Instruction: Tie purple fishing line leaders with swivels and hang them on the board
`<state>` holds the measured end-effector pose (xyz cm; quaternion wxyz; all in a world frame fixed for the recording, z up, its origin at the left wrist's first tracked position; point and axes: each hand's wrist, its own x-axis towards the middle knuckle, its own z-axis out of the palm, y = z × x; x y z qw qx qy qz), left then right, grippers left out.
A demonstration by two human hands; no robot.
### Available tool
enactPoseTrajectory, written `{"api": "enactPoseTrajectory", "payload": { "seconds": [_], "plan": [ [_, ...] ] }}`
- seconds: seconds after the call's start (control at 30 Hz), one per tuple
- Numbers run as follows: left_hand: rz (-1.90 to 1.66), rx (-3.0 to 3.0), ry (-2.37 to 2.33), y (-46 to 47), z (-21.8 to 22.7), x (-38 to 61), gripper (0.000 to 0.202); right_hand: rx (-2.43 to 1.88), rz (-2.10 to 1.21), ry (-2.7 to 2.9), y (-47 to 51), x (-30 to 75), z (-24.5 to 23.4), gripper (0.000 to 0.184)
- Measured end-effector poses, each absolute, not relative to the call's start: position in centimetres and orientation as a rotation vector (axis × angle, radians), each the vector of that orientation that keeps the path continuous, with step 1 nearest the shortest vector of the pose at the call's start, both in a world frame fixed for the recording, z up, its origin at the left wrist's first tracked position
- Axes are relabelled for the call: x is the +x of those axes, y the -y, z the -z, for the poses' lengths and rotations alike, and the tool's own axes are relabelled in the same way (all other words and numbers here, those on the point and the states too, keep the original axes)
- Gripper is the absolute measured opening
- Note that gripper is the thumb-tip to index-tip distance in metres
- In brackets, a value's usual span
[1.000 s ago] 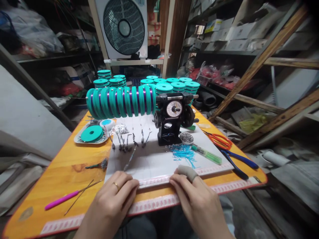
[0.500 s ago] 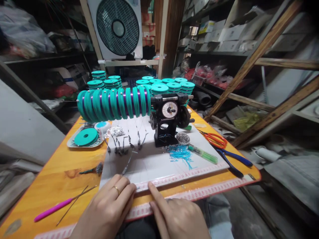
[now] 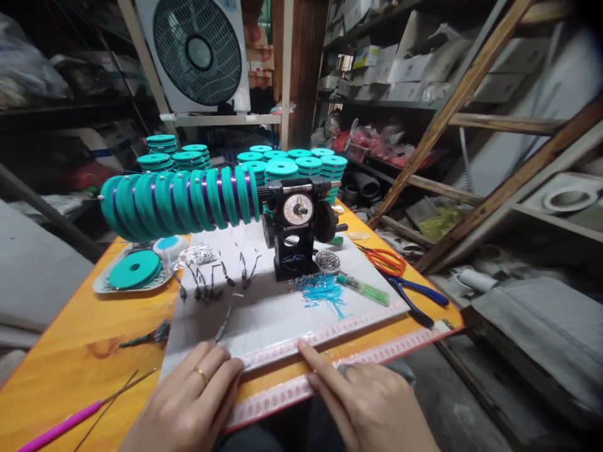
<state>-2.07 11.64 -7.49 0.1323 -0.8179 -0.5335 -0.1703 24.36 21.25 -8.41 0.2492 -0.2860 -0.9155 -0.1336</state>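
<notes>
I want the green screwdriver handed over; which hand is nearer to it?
Right. The right hand lies just below the green screwdriver; the left hand rests farther off at the board's lower left.

Dim, crowded storeroom. Beyond the hands, a white box fan [image 3: 198, 53] stands against a wooden post [image 3: 301, 69]. Dark shelves [image 3: 424, 88] of boxes fill the far right, with slanting wooden beams [image 3: 452, 107] crossing them.

Both hands [image 3: 198, 395] at the white board's [image 3: 282, 307] near edge

One scissors [image 3: 384, 260], one fan [image 3: 198, 51]
</notes>
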Motion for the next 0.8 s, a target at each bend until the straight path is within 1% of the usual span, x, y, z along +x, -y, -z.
{"api": "enactPoseTrajectory", "payload": {
  "seconds": [0.13,0.43,0.67,0.8],
  "plan": [
    [0.578,-2.375,1.515,-12.1,7.2,-1.6,0.018,-0.782,0.321,2.466,-21.4,24.4,8.3,0.044],
    [0.622,-2.369,1.499,-12.6,7.2,-1.5,0.016,-0.773,0.26,2.434,-21.1,24.3,8.6,0.043],
    [0.547,-2.37,1.534,-11.8,6.4,-1.8,0.016,-0.767,0.242,2.434,-21.0,24.3,8.8,0.043],
    [0.492,-2.387,1.54,-11.3,6.2,-2.0,0.021,-0.756,0.237,2.456,-20.9,24.4,8.9,0.043]
  ]
}}
